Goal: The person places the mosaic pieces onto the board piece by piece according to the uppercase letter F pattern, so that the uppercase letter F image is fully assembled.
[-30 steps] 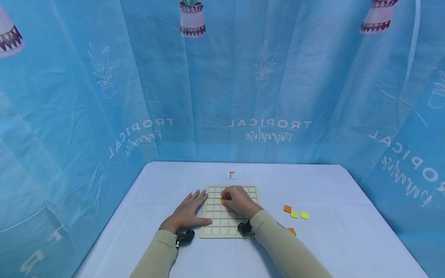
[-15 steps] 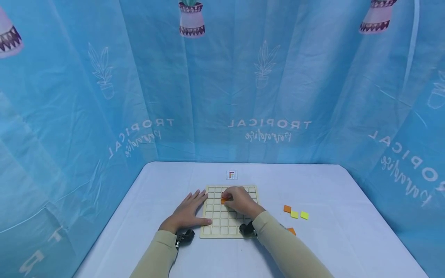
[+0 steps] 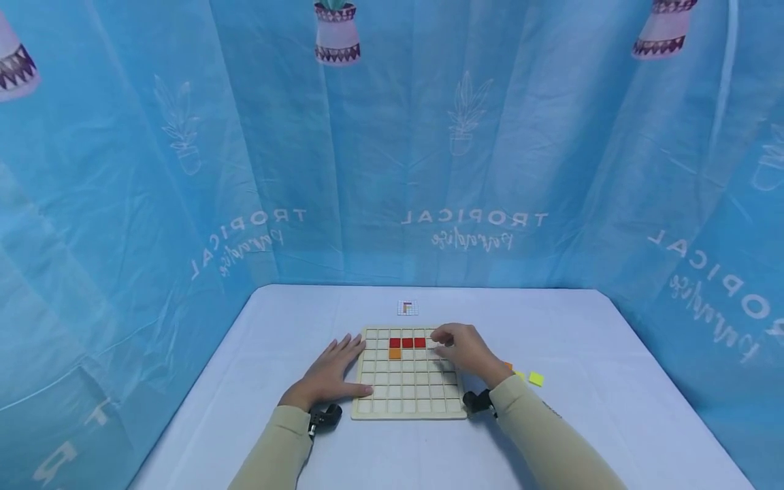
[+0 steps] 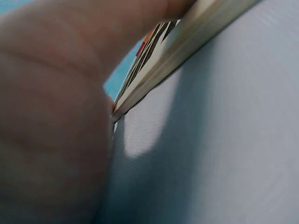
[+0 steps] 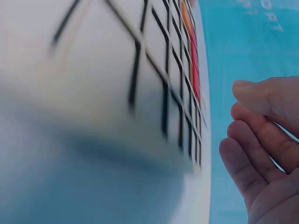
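Observation:
A pale grid board [image 3: 398, 393] lies on the white table. Three red square tiles [image 3: 407, 343] sit side by side in one of its far rows, with an orange tile [image 3: 395, 354] in the cell nearer me below the leftmost. My left hand [image 3: 331, 374] rests at the board's left edge, fingers spread and thumb over the border; the left wrist view shows that thumb against the board's side [image 4: 163, 60]. Over the board's right side is my right hand [image 3: 468, 352]. Its fingers [image 5: 245, 170] are loosely bent, holding nothing in the right wrist view.
Right of the board lie loose tiles: a yellow one [image 3: 536, 379], plus an orange one [image 3: 508, 366] and another yellow one partly hidden by my right forearm. A small printed card with a coloured grid pattern [image 3: 407, 308] is behind the board. Blue curtains [image 3: 392, 258] surround the table.
My right hand has let go of the orange tile, leaving it in its cell, and moved right, uncovering the red tiles. The left hand has stayed put.

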Demonstrator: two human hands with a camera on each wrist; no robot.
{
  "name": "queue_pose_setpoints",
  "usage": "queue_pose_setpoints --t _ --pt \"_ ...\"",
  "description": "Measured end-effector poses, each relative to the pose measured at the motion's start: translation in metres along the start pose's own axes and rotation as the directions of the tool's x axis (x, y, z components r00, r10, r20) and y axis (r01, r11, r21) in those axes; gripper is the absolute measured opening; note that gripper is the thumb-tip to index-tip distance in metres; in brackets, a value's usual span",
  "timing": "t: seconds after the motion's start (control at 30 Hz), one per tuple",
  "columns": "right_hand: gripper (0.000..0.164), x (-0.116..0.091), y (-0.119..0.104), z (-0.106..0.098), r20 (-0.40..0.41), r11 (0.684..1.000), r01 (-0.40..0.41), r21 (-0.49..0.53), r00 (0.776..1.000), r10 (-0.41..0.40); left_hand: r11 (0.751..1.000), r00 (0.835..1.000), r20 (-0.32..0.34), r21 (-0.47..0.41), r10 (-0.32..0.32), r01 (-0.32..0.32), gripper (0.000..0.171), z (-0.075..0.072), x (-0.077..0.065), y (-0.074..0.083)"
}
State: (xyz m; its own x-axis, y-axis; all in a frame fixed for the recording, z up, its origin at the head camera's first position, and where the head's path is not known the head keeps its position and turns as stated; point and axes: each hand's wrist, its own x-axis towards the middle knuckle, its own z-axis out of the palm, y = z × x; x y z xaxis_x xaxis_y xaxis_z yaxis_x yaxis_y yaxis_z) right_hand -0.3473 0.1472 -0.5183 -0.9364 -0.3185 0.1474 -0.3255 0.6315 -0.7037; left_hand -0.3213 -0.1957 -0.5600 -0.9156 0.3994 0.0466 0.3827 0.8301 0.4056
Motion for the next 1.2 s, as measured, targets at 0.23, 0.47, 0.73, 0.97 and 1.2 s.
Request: queue_pose_setpoints --t 0.23,0.47,0.73,0.97,1.2 --pt "0.026 -0.017 0.027 -0.04 -0.059 0.998 -0.052 -0.047 0.997 0.049 1.0 1.0 0.009 0.011 -0.003 0.002 0.12 -0.001 0.001 0.001" --pt "0.027 -0.033 0.057 -0.072 -0.052 0.987 -0.128 -0.093 0.991 0.124 1.0 1.0 0.019 0.013 -0.013 0.013 0.12 0.0 0.0 0.001" --pt "0.027 -0.048 0.078 -0.101 -0.051 0.981 -0.143 -0.133 0.989 0.137 1.0 1.0 0.011 0.01 -0.005 0.005 0.12 -0.001 0.001 0.0" --pt "0.025 -0.062 0.087 -0.1 0.028 0.975 -0.191 -0.116 0.98 0.196 1.0 1.0 0.002 0.025 0.007 -0.007 0.12 0.0 0.001 0.0" --pt "0.025 -0.073 0.09 -0.091 0.051 0.978 -0.175 -0.111 0.982 0.181 0.999 1.0 0.01 0.033 -0.004 0.003 0.12 0.002 0.002 -0.001"
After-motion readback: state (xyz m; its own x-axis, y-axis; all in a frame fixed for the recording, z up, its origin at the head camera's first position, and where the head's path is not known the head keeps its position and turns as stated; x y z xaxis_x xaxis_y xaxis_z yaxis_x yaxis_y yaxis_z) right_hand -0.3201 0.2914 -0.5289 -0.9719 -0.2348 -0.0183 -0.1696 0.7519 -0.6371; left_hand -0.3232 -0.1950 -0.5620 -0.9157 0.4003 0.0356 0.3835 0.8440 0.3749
